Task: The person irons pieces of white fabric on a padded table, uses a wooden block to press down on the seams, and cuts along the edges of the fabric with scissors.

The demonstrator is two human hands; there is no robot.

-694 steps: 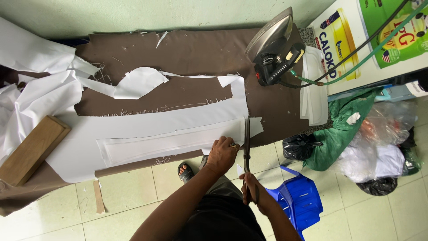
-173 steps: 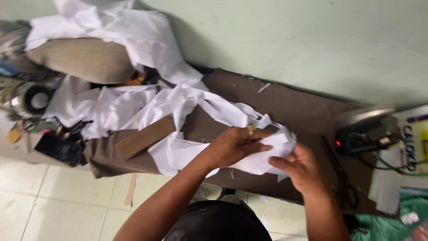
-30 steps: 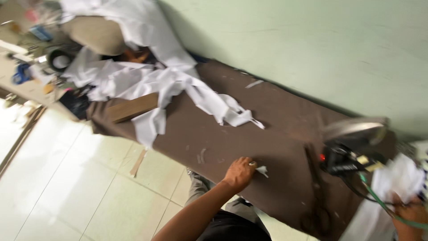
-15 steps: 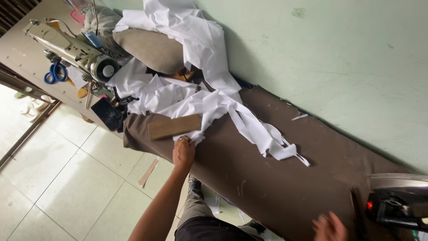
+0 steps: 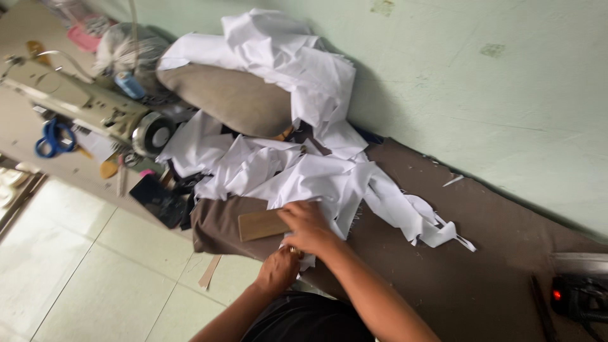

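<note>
- Right hand [image 5: 308,225]: lies palm-down on the near edge of the white cloth heap [image 5: 297,177], fingers spread flat and pressing the cloth and the end of the wooden block [image 5: 263,224]. Not closed round anything that shows; underside of the palm hidden.
- Left hand [image 5: 278,269]: at the front edge of the brown padded table [image 5: 494,253], just below the right hand. Fingers curled in; a small scrap of white cloth shows at the fingertips. Whether it pinches that scrap cannot be told, since the right hand and wrist cover the contact.
- Wooden block: flat, tan, lying on the table's left end; its right end is under the right hand, its upper edge tucked under cloth.
- White cloth heap: crumpled pieces spilling from a tan cushion [image 5: 228,98] down across the table, a ragged strip trailing to the right. Individual pieces cannot be separated by eye.
- Sewing machine [image 5: 82,104]: upper left, partly cut by the frame edge and blurred; blue-handled scissors [image 5: 54,136] lie beside it.
- Dark device with a red light [image 5: 579,297]: bottom right corner, mostly cropped; kind not determinable.
- Both forearms run out of the lower edge. Pale green wall [image 5: 481,82] behind; tiled floor [image 5: 82,278] at left.
</note>
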